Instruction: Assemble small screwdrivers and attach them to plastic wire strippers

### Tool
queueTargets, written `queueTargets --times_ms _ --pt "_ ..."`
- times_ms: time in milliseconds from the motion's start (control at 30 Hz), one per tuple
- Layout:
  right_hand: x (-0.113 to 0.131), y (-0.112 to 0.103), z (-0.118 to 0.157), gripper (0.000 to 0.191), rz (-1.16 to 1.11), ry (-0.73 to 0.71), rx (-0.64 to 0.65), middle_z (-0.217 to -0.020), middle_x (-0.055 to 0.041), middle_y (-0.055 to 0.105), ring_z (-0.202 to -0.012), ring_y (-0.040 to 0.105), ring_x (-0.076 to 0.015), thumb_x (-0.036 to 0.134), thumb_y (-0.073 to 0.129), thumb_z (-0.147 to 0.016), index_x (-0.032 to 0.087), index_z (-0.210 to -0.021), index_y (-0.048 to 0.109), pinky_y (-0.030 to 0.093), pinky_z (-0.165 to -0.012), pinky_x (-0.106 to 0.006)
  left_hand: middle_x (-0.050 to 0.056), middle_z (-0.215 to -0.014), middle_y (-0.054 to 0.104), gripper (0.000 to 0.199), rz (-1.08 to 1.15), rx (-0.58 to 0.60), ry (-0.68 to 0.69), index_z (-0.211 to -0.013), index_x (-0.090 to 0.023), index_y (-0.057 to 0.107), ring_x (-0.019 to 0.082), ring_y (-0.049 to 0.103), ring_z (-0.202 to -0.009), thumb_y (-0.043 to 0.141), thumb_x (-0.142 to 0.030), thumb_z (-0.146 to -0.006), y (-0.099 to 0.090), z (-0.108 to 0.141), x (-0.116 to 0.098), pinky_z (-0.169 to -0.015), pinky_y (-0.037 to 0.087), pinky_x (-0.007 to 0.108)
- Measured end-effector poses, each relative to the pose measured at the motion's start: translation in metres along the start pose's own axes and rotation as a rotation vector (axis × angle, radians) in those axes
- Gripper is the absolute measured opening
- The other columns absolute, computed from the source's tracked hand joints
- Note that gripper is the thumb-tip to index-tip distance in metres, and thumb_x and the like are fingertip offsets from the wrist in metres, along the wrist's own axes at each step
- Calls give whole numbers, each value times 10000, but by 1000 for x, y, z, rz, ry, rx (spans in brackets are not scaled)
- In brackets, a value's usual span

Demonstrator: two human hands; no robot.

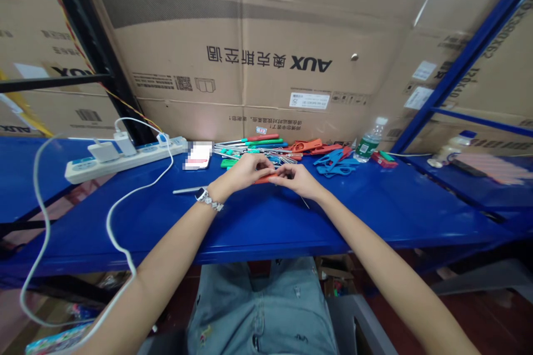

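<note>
My left hand (249,171) and my right hand (296,178) meet over the blue table, both with fingers closed on one orange piece (266,178). The fingers cover part of that piece, so its full shape is hidden. A thin metal pin (305,202) sticks out below my right hand. Just behind the hands lies a pile of screwdriver-like tools (260,143) with red and green handles. Orange-red plastic parts (306,146) and blue plastic parts (335,162) lie to the right of the pile. Beside my left wrist is a grey metal rod (188,191).
A white power strip (125,161) with plugs and a looping white cable (110,222) is at the left. Near the back are a phone-like item (198,156), a water bottle (370,141) and a small red box (383,160). Large cardboard (266,28) stands behind the table (266,227).
</note>
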State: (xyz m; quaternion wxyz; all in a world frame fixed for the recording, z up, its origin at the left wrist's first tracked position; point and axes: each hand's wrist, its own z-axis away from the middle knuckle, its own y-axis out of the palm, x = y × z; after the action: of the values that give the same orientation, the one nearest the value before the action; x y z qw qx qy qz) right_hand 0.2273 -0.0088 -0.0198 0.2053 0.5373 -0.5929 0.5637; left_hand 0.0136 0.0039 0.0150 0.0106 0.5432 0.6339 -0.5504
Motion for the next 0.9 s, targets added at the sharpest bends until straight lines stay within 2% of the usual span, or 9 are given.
queueTargets --times_ms 300,667,900 --pt "5 -1 1 443 5 -3 2 -793 -25 703 -704 603 -160 574 832 -730 172 -874 714 467 -692 -313 60 -902 781 142 6 -14 12 -901 -163 738 169 694 -833 665 -280 -937 -1 0 -3 -780 524 294" --pt "5 -1 3 452 31 0 25 -736 -5 668 -679 568 -151 571 856 -700 165 -847 719 439 -667 -301 62 -882 766 165 -13 24 48 -889 -165 723 169 679 -807 648 -299 -950 2 1 -3 -746 517 291" --pt "6 0 4 453 13 51 41 -746 -9 670 -666 556 -141 552 885 -656 171 -820 703 448 -662 -302 53 -843 755 169 -23 -90 23 -870 -169 723 156 647 -758 671 -322 -919 -9 1 2 -728 502 287"
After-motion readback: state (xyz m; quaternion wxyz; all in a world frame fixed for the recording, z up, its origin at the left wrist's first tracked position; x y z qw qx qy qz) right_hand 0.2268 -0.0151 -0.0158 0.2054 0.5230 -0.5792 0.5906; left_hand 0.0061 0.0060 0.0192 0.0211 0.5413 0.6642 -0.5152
